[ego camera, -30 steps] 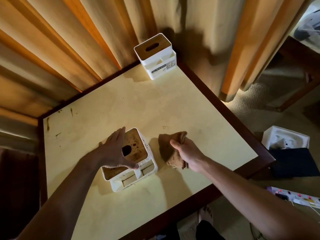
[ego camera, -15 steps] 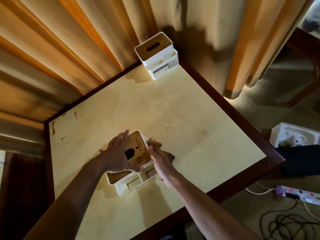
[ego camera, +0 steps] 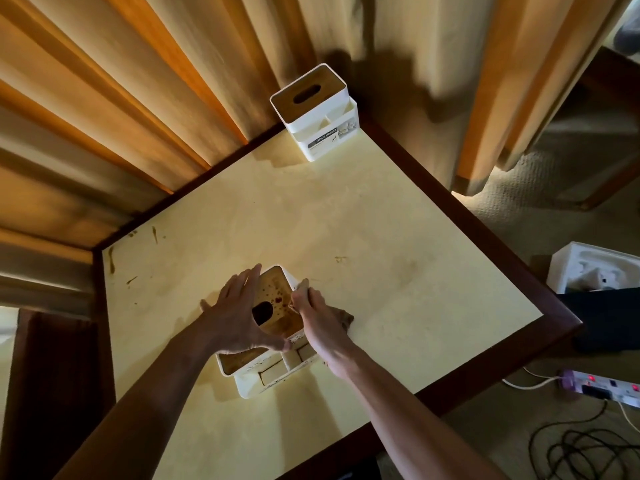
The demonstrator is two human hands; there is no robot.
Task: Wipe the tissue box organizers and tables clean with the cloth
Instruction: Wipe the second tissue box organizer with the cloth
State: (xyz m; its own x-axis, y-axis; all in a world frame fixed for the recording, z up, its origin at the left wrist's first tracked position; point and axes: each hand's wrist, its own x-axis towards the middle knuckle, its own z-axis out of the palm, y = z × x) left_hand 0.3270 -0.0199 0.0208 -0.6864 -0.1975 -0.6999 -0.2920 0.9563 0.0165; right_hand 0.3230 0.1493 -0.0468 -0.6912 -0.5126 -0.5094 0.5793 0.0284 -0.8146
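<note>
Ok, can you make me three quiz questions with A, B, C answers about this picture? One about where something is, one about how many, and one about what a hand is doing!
1. Where is the clean tissue box organizer?
A. at the table's far corner
B. on the floor
C. under the left hand

2. How many organizers stand on the table?
A. one
B. two
C. four

3. What is the right hand doing?
A. hanging idle
B. pointing at the curtain
C. gripping the cloth

Answers:
1 A, it stands by the curtain at the far corner.
2 B, the clean one and the stained organizer under the left hand.
3 C, brown cloth shows beneath the fingers.
</note>
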